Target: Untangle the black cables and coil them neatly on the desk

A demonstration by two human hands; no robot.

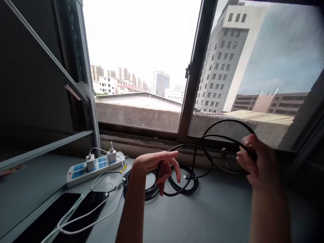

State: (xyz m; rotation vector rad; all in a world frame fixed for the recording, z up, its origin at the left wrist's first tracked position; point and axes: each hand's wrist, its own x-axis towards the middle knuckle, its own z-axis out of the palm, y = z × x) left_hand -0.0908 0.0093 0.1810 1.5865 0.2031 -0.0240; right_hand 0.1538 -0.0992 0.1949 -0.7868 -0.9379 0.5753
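A long black cable (202, 148) loops across the grey desk (202, 216) below the window. My right hand (255, 162) is raised at the right, fingers closed round a bundle of its loops. My left hand (159, 165) hovers mid-desk with fingers partly spread and curled down, a strand of the black cable running through them. More black coils (182, 184) lie on the desk just under and behind the left hand.
A white power strip (93, 167) with two white chargers sits at the left. White charging cables (83, 216) run to two dark phones (63, 216) at the front left. A metal shelf frame (50, 141) stands left; the window (141, 67) fills the back.
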